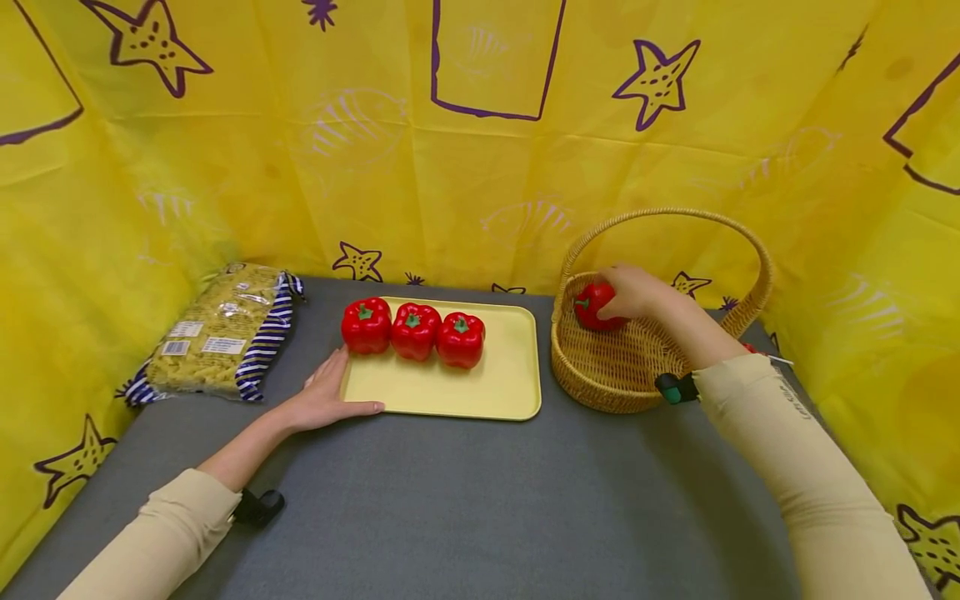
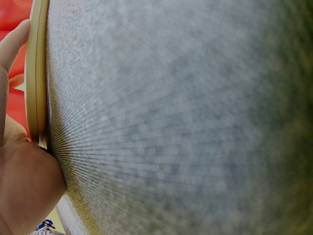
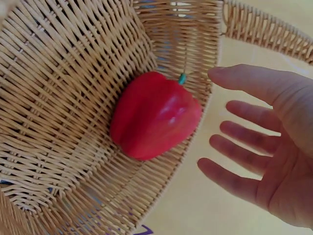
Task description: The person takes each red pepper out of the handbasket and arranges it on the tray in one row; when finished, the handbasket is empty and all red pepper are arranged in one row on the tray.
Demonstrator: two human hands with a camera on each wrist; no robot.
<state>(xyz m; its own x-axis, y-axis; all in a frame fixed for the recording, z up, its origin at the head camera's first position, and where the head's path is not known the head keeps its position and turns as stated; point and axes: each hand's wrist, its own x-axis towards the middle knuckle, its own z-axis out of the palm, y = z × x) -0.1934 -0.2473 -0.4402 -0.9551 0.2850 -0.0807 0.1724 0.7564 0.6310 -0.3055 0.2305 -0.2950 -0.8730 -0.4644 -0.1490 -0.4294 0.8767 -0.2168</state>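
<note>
My left hand rests at the left end of a pale yellow tray, thumb along its front edge and fingers along its side. In the left wrist view a finger touches the tray's rim. Three red bell peppers with green stems stand in a row on the tray. Over on the right, my right hand reaches into a wicker basket beside another red bell pepper. The right wrist view has that hand's fingers spread, with a gap between them and the pepper.
A clear bag of pasta with blue-striped ends lies at the back left. The basket's tall handle arches over its opening. A yellow patterned cloth hangs behind and at both sides of the grey table.
</note>
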